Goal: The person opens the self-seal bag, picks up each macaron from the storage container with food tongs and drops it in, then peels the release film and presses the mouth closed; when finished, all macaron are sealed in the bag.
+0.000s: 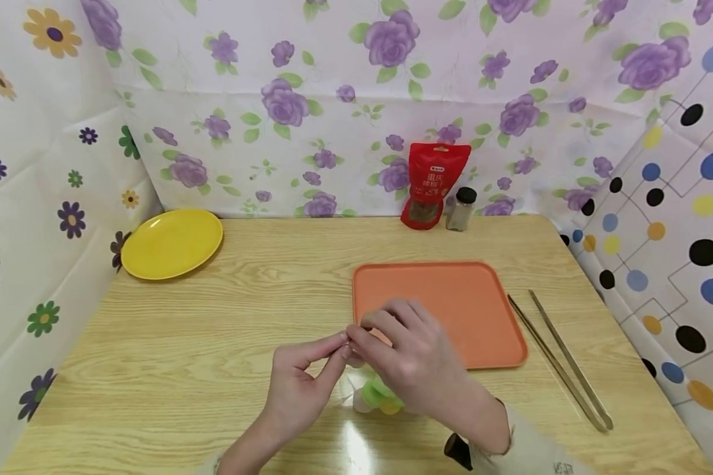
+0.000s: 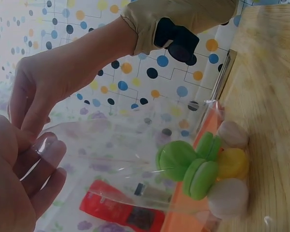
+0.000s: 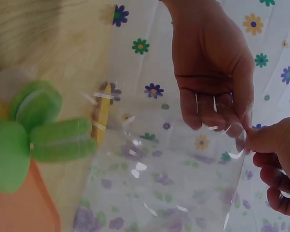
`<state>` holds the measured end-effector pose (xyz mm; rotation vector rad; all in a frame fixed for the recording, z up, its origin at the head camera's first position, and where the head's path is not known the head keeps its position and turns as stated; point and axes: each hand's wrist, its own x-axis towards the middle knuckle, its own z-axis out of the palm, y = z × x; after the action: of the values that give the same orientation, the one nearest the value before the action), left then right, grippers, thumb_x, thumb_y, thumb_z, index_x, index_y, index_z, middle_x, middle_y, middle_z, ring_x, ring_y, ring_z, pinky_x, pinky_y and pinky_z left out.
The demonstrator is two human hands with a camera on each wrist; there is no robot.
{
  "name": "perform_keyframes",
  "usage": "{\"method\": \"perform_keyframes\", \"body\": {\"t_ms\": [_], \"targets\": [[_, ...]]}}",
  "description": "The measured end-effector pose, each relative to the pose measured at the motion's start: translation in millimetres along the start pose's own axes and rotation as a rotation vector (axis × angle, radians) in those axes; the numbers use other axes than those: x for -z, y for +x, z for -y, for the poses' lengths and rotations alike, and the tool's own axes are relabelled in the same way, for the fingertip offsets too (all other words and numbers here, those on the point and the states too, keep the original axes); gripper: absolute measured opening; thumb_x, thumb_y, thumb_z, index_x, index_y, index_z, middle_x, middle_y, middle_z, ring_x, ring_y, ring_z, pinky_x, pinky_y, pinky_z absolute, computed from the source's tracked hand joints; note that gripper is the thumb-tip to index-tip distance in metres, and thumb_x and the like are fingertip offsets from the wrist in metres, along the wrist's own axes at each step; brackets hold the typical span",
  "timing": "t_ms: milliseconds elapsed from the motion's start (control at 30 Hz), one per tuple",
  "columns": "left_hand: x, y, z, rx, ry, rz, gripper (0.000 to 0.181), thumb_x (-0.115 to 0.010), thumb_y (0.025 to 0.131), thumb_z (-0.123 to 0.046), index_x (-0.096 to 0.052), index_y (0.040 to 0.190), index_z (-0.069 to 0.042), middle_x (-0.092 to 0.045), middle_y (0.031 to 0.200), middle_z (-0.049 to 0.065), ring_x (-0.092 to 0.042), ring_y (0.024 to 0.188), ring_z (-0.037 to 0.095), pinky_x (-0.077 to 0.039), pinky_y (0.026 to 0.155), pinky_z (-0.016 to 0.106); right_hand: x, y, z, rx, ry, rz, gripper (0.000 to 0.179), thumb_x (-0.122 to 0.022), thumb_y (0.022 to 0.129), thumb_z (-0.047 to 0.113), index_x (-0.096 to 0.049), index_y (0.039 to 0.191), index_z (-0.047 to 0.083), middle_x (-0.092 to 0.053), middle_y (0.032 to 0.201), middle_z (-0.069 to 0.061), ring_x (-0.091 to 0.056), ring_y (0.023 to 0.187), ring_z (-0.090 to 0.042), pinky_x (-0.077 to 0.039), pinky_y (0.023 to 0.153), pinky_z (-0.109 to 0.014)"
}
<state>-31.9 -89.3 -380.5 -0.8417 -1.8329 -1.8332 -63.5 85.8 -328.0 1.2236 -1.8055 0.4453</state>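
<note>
A clear plastic bag (image 2: pixel 99 145) hangs from both hands, its lower end at the tabletop. Macarons sit in its bottom: several green ones (image 2: pixel 178 160), a yellow one (image 2: pixel 233 163) and pale ones (image 2: pixel 228 198). My left hand (image 1: pixel 300 382) pinches the bag's top edge between thumb and forefinger. Right against it, my right hand (image 1: pixel 412 349) pinches the same edge, fingertips meeting the left ones. In the right wrist view the film (image 3: pixel 159 164) spreads below the fingers. From the head view, the right hand hides part of the bag and macarons.
An orange tray (image 1: pixel 440 284) lies just beyond the right hand, with metal tongs (image 1: pixel 599 412) to its right. A yellow plate (image 1: pixel 172 244) is at the far left. A red pouch (image 1: pixel 436 175) and a black-capped jar (image 1: pixel 461 214) stand along the back curtain.
</note>
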Motion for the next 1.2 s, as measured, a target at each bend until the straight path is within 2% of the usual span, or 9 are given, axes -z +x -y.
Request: {"method": "perform_keyframes", "body": {"t_ms": [133,367,500,700,800,933,1133,1200], "targets": [[1.6,2.8,-1.2,-0.003,-0.015,0.045,0.031,-0.062,0.087,0.022,-0.070,0.115,0.011,-0.074,0.096,0.019,-0.074,0.083,0.020,-0.059,0.072,0.037,0,2.5,-6,0.093,-0.031,-0.022,0.030,-0.059,0.103,0.022,-0.074,0.083,0.006,-0.061,0.080,-0.002,-0.055,0.067,-0.021,-0.042,0.056,-0.028],[6.1,5.0,-1.2,-0.012,-0.025,0.118,0.031,-0.061,0.087,0.021,-0.068,0.116,0.013,-0.071,0.104,0.022,-0.073,0.090,0.021,-0.059,0.072,0.036,1,-0.4,-12,0.193,-0.035,-0.003,0.030,-0.059,0.103,0.023,-0.075,0.085,0.005,-0.063,0.083,-0.002,-0.055,0.068,-0.019,-0.046,0.059,-0.028],[7.9,5.8,-1.0,-0.036,0.001,0.137,0.031,-0.064,0.085,0.021,-0.069,0.114,0.013,-0.072,0.103,0.021,-0.073,0.088,0.019,-0.059,0.070,0.032,0,-3.6,-14,0.228,-0.020,-0.015,0.031,-0.059,0.103,0.024,-0.076,0.086,0.005,-0.063,0.084,-0.002,-0.054,0.068,-0.018,-0.046,0.060,-0.027],[7.2,6.5,-0.4,-0.080,-0.024,0.163,0.034,-0.063,0.082,0.025,-0.067,0.115,0.015,-0.071,0.102,0.025,-0.073,0.087,0.019,-0.059,0.069,0.032,-1,-7.3,-16,0.240,0.004,-0.065,0.031,-0.060,0.103,0.026,-0.077,0.086,0.006,-0.064,0.083,-0.001,-0.054,0.067,-0.017,-0.046,0.060,-0.026],[6.4,6.9,0.0,-0.098,-0.033,0.168,0.035,-0.062,0.081,0.026,-0.066,0.115,0.016,-0.070,0.103,0.027,-0.072,0.090,0.021,-0.059,0.069,0.033,-3,-7.5,-16,0.220,0.029,-0.106,0.031,-0.061,0.102,0.025,-0.077,0.083,0.006,-0.065,0.082,-0.002,-0.054,0.066,-0.018,-0.046,0.058,-0.026],[5.9,7.3,0.6,-0.100,-0.038,0.171,0.036,-0.062,0.081,0.026,-0.065,0.116,0.016,-0.069,0.105,0.027,-0.071,0.095,0.023,-0.058,0.072,0.036,-7,-6.2,-17,0.154,0.107,-0.193,0.029,-0.065,0.100,0.022,-0.077,0.080,0.005,-0.067,0.080,-0.003,-0.055,0.063,-0.020,-0.047,0.056,-0.028],[5.9,7.8,2.0,-0.120,-0.033,0.159,0.038,-0.063,0.080,0.027,-0.067,0.116,0.014,-0.068,0.106,0.027,-0.069,0.099,0.025,-0.057,0.075,0.036,-11,-6.5,-10,-0.023,0.276,-0.297,0.022,-0.067,0.096,0.015,-0.075,0.079,0.004,-0.067,0.076,-0.004,-0.054,0.066,-0.021,-0.046,0.059,-0.028],[5.5,7.2,2.6,-0.117,-0.037,0.156,0.040,-0.063,0.080,0.026,-0.067,0.117,0.011,-0.069,0.104,0.026,-0.071,0.094,0.025,-0.057,0.075,0.037,-12,-6.7,-8,-0.093,0.330,-0.336,0.020,-0.067,0.095,0.011,-0.075,0.079,0.002,-0.067,0.076,-0.006,-0.054,0.067,-0.022,-0.045,0.061,-0.028]]}}
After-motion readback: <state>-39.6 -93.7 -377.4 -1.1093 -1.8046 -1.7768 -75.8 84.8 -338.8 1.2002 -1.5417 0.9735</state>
